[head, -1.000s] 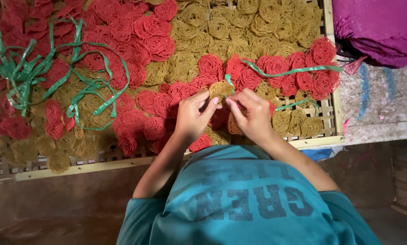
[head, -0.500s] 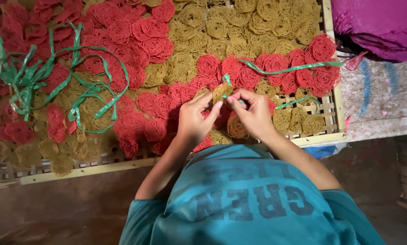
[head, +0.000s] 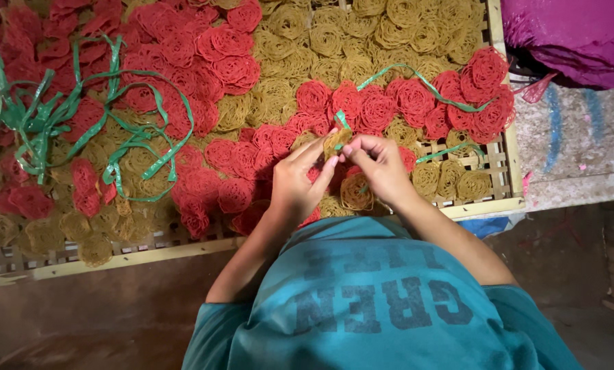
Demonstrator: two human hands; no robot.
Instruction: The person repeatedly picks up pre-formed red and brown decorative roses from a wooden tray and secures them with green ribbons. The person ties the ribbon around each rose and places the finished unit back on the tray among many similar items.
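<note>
Both my hands meet over a bamboo tray (head: 488,205) covered with round lacy crackers, red ones (head: 211,48) and yellow ones (head: 334,38). My left hand (head: 296,185) pinches a small yellow cracker bundle (head: 334,142) from the left. From the right, my right hand (head: 382,164) closes its fingertips on a thin green plastic strip (head: 423,83) at the bundle. The strip arcs away over the red crackers toward the tray's right side. Another yellow cracker (head: 356,193) lies under my right wrist.
A tangle of green plastic strips (head: 81,123) lies on the crackers at the left. A purple cloth bundle (head: 574,34) sits beyond the tray's right edge on a pale surface (head: 574,144). My teal shirt (head: 382,301) fills the bottom, with brown floor (head: 101,315) beside it.
My fingertips have drawn closer together around the yellow bundle. The green strip on the right now loops higher over the red crackers.
</note>
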